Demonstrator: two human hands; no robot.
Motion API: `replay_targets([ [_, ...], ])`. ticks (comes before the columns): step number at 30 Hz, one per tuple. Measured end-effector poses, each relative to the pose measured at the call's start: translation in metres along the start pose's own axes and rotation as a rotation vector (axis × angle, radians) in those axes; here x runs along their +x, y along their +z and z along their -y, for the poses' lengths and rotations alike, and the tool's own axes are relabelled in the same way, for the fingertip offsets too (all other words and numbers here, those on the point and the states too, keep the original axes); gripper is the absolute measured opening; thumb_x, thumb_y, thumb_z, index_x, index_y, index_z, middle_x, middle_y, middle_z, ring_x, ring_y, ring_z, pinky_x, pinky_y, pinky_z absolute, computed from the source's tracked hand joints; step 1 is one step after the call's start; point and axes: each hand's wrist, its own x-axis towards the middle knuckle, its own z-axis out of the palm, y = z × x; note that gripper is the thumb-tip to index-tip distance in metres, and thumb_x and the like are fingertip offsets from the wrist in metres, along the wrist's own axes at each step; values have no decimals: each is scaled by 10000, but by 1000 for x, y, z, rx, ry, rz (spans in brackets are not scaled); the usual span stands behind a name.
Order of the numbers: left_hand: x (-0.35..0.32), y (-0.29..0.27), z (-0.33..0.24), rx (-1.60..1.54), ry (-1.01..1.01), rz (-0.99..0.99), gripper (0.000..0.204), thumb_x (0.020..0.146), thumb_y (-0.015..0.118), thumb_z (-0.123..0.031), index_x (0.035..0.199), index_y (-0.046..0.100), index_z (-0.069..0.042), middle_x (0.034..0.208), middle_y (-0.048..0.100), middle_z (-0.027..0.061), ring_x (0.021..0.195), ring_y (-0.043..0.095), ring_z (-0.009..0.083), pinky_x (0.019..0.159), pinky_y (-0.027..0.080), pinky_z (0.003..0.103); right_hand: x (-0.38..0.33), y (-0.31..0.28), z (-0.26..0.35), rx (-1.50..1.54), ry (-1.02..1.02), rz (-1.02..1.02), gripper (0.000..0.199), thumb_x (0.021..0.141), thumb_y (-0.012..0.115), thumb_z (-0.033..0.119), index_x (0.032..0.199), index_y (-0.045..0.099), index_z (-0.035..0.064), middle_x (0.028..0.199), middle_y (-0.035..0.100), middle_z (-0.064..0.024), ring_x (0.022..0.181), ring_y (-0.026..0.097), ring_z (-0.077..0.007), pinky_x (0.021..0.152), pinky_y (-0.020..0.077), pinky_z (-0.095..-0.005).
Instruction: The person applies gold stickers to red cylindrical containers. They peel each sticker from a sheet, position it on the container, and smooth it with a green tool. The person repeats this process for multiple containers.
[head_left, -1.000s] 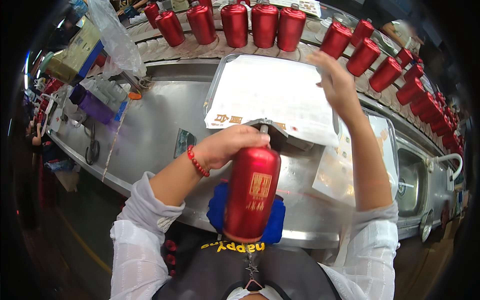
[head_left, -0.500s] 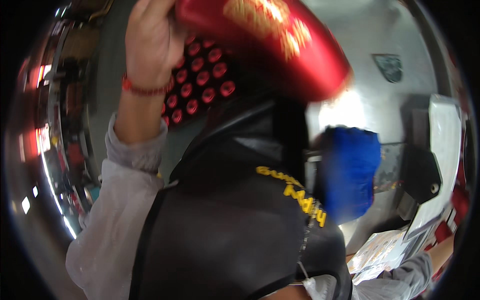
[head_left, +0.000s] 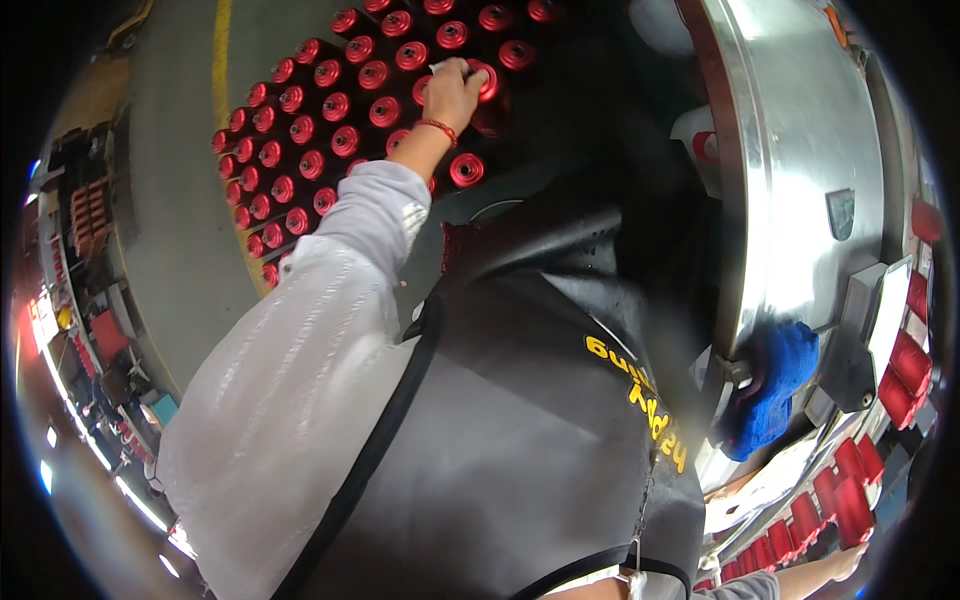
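My left hand (head_left: 455, 98), with a red cord at its wrist, reaches out to the floor. Its fingers are closed around the top of a red metal cylinder (head_left: 488, 112) that stands upright at the near edge of a large group of red cylinders (head_left: 336, 106). Each one shows a round ringed top with a small dark fitting in the middle. A small white scrap shows by my fingers. Far at the lower right, my right hand (head_left: 850, 562) is beside the lower end of another red cylinder (head_left: 853, 515); its fingers are too small to make out.
To my right runs a shiny metal worktable (head_left: 758, 180) with a blue cloth bundle (head_left: 775, 390) at its near part. More red cylinders (head_left: 800, 520) line the lower right. A yellow line (head_left: 221, 60) crosses the grey floor. My dark apron (head_left: 520, 420) fills the middle.
The large red cylinder at my raised left hand is no longer held up before me. My left hand has moved down to the standing cylinders, and the view has turned, showing more of them.
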Motion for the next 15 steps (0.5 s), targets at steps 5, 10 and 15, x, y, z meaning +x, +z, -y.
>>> replay_targets([
  [5,-7,96,63,91,-89,103,431,907,712,-349,1100,572,10,1055,645,293,915,676,454,783,560,510,-65,-57,-54,-167,-42,32,761,848,669,81,1530,407,292,1375,632,-85,1131,674,-305,887,564,-424],
  [10,-10,134,87,445,-33,216,392,895,691,-371,1107,613,-50,1065,684,204,918,708,344,809,544,450,-110,-82,-79,-243,-80,77,802,819,713,91,1534,408,289,1360,638,-100,1102,678,-310,871,561,-420],
  [15,-4,135,84,500,-21,262,356,861,687,-360,1064,649,-71,1044,707,163,953,706,319,875,465,461,-131,-102,-94,-223,-179,60,816,799,760,136,1531,428,278,1340,647,-117,1063,683,-314,847,558,-416],
])
